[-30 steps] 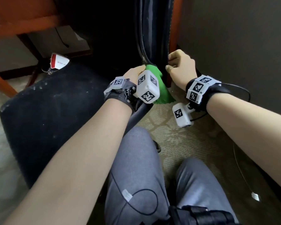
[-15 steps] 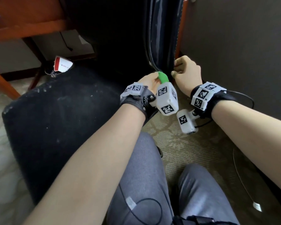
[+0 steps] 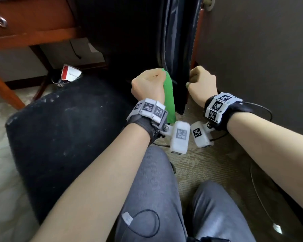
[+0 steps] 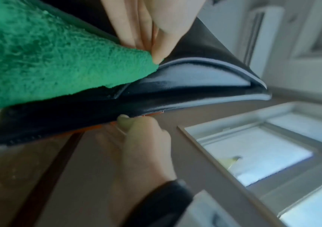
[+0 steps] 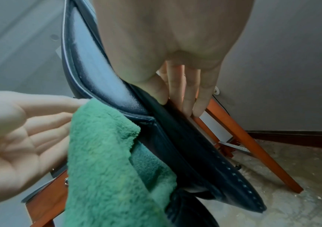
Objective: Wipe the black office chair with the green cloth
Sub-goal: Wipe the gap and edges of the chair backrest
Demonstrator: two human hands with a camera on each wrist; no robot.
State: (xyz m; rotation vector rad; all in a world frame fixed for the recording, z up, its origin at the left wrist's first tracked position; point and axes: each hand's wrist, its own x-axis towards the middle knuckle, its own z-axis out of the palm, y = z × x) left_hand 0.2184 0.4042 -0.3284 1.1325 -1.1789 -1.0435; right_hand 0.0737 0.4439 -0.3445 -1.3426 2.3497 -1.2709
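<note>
The black office chair has a dusty seat (image 3: pixel 59 137) and a glossy upright backrest (image 3: pixel 177 58). A green cloth (image 3: pixel 169 100) hangs as a long strip along the backrest's near side edge. My left hand (image 3: pixel 147 86) presses it there with straight fingers (image 4: pixel 146 30); the cloth (image 4: pixel 40 61) lies under the palm. In the right wrist view the left hand (image 5: pixel 20 130) is flat behind the cloth (image 5: pixel 107 169). My right hand (image 3: pixel 202 84) grips the backrest's rear edge, thumb in front and fingers (image 5: pixel 187 95) curled behind.
A wooden desk (image 3: pixel 33 32) stands at the left, with a bin holding a red-and-white packet (image 3: pixel 69 75) under it. A dark wall (image 3: pixel 261 58) runs close on the right. My grey-trousered knees (image 3: pixel 156 189) are over the carpet (image 3: pixel 208 163), where a thin cable (image 3: pixel 262 203) lies.
The left hand has turned so its back faces up, and the cloth now hangs stretched out instead of bunched. The right hand keeps its grip on the backrest edge.
</note>
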